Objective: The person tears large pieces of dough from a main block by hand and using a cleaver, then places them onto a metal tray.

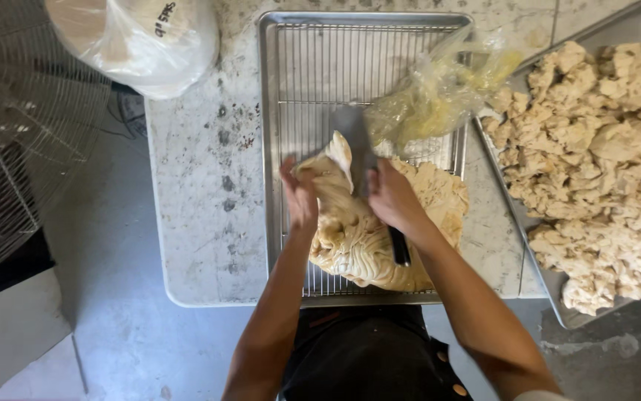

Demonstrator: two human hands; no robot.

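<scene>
A big pale, folded lump of dough-like mass [361,245] lies on a wire rack in a metal tray [270,148]. My left hand [300,194] grips the lump's upper left edge and pulls up a flap. My right hand [395,200] holds a knife [355,137] with a black handle; its broad grey blade points away from me over the lump's top. A crumpled clear plastic bag [439,93] with yellowish residue rests on the rack's far right corner.
A second tray [558,286] to the right is heaped with torn pale chunks [603,156]. A bagged tub [138,37] sits at the marble counter's far left corner. A wire fan guard [16,141] stands left, over a grey floor.
</scene>
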